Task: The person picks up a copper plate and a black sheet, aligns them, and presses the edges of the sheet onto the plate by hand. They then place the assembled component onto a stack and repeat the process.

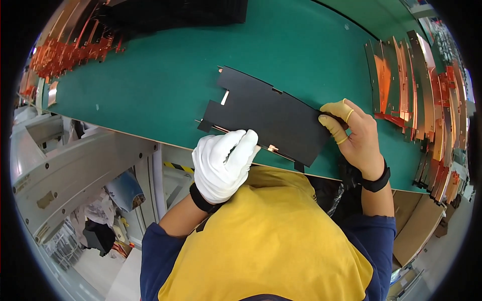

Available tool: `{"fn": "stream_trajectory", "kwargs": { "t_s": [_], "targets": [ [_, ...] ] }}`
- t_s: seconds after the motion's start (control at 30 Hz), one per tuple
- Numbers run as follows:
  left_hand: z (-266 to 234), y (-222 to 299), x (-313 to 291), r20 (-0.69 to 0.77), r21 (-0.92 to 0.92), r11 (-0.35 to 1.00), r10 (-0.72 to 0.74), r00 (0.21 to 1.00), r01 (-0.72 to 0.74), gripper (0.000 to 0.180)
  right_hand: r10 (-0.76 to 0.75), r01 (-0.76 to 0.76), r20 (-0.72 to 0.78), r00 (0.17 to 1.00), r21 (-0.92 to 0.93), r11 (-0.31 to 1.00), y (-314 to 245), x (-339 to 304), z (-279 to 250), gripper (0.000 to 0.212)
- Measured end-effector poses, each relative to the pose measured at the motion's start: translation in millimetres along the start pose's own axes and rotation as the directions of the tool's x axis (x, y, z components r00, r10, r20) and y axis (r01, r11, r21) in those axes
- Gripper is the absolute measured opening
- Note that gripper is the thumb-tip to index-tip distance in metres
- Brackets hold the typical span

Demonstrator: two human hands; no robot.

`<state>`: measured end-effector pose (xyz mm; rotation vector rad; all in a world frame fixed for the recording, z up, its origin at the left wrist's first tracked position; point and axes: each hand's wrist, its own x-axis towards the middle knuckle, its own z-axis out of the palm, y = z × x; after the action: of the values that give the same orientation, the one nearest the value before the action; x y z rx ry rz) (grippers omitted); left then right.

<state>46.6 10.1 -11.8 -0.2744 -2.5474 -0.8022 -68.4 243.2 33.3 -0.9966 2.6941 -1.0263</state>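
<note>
A flat black sheet (266, 115) with notches and small tabs lies slantwise over the green tabletop near its front edge. Copper-coloured bits show along its near edge and at its far left corner. My left hand (223, 163), in a white glove, pinches the sheet's near edge between thumb and fingers. At the sheet's right end, my right hand (351, 131) grips the edge with thumb and forefinger, both in yellow finger cots. Each wrist wears a black band. The underside of the sheet is hidden.
Copper and black sheets (416, 85) stand in a row at the right. More copper-coloured pieces (75, 45) are stacked at the far left, beside a black stack (186, 15). The green table (150, 100) ends just before my body. Below left runs a grey metal frame (90, 165).
</note>
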Motion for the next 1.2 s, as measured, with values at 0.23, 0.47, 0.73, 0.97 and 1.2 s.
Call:
{"fn": "stream_trajectory", "kwargs": {
  "t_s": [0.23,0.47,0.73,0.97,1.2],
  "targets": [
    [0,-3,1,0.049,-0.018,1.0,-0.019,0.999,0.02,0.049,0.302,-0.275,-0.006,0.953,0.396,0.876,-11,-2,10,0.013],
    [5,-10,3,-0.019,-0.054,0.997,0.057,0.998,-0.058,0.044,0.285,-0.242,-0.02,0.958,0.472,0.848,-5,1,6,0.013],
    [14,-14,-5,-0.176,-0.127,0.985,0.092,0.98,-0.115,0.048,0.331,-0.232,-0.086,0.94,0.549,0.803,-6,1,9,0.015],
    [8,-9,2,-0.075,-0.101,0.994,0.038,0.996,-0.045,0.046,0.254,-0.213,-0.017,0.967,0.491,0.845,-5,3,16,0.016],
    [2,-8,3,0.003,-0.037,0.999,0.023,1.0,-0.023,0.044,0.258,-0.287,0.133,0.957,0.561,0.776,-1,3,9,0.016]
  ]
}}
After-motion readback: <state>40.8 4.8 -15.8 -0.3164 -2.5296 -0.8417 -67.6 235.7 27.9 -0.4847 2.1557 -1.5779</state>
